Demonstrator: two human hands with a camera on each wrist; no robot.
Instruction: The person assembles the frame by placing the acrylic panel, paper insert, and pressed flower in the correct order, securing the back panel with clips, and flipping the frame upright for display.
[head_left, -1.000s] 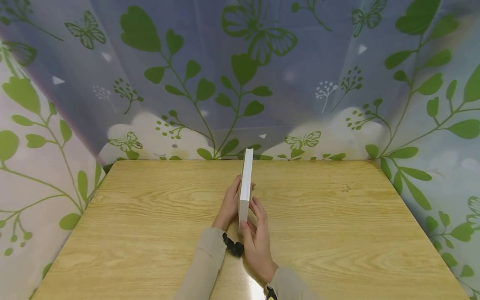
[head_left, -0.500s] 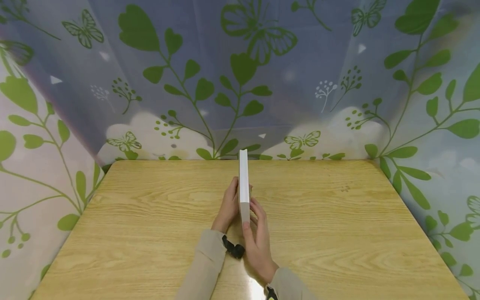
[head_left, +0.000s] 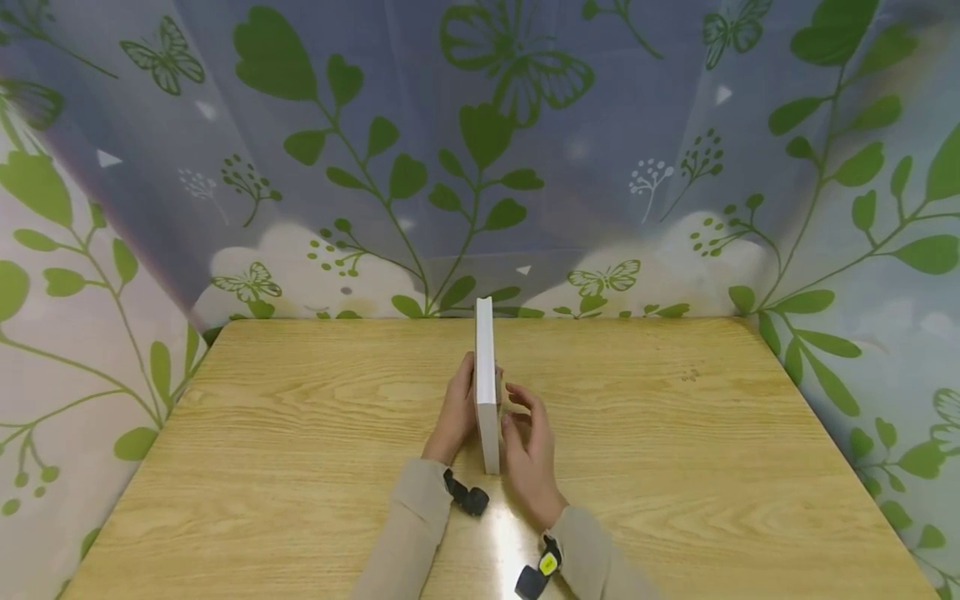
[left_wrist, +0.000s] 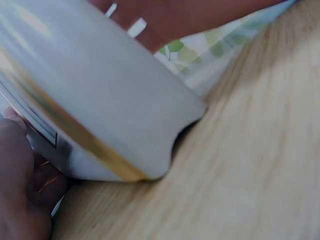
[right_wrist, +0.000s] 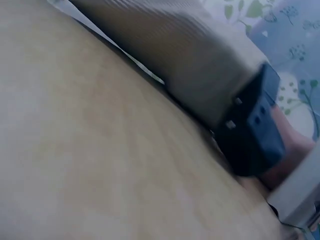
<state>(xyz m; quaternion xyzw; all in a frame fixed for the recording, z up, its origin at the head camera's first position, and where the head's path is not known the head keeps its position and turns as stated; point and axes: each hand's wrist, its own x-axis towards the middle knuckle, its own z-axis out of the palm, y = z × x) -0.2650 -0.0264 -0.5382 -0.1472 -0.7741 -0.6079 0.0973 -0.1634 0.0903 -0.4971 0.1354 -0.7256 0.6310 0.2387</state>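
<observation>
A thick hardcover book point(head_left: 485, 358) stands upright on the table, its narrow pale side toward me. In the left wrist view the book point(left_wrist: 115, 100) shows a rounded pale spine with a gold band, its lower end at the wood. My left hand point(head_left: 455, 408) grips the book from the left, fingertips showing past its right side. Just right of the book, my right hand point(head_left: 531, 446) has loosely bent fingers, with the thumb close by the cover. The right wrist view shows only an edge of the book point(right_wrist: 300, 192), beside the left wrist.
The wooden table point(head_left: 675, 450) runs back to a curtain point(head_left: 555, 192) printed with leaves and butterflies. A small black camera point(head_left: 472, 500) is strapped on the left wrist, and another black camera point(head_left: 532, 582) on the right wrist.
The book has shifted slightly left and straightened. My right hand has let go of the book's near lower edge and drawn off to the right. My left hand keeps its grip.
</observation>
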